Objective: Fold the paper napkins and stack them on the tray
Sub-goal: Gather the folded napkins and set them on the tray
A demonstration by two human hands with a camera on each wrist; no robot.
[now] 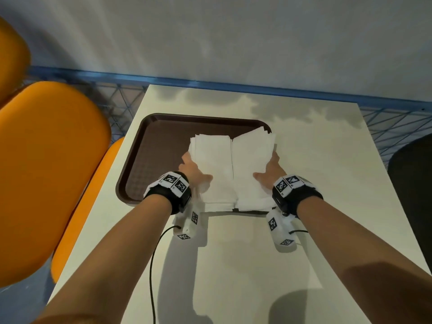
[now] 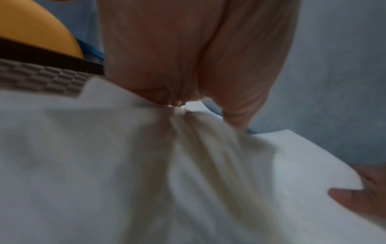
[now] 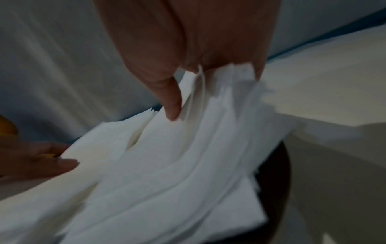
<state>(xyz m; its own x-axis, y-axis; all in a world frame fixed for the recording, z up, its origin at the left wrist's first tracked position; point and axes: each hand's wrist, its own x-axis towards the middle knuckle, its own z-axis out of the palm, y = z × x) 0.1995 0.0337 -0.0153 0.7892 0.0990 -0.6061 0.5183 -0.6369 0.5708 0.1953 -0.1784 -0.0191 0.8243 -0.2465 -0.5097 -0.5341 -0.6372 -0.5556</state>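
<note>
I am holding a thick wad of paper napkins (image 1: pixel 231 169) over the right half of the brown tray (image 1: pixel 161 146), opened like a book along a crease that runs straight away from me. My left hand (image 1: pixel 194 170) is gripping the left-hand leaf at its outer edge, thumb lying on top and fingers tucked beneath; my right hand (image 1: pixel 271 169) is gripping the right-hand leaf the same way. In the right wrist view my thumb (image 3: pixel 171 102) is pressing down on the fanned layers, and the other fingers are hidden under the paper, so I am judging rather than seeing that they are curled beneath.

The crease is lying midway between my two hands, with neither one nearer to it. The long axis of the wad is pointing from my body toward the far rim of the tray. To fold it, one leaf would have to swing across that centre line onto the other, and the right leaf looks slightly lifted and looser, its edges splaying.
</note>
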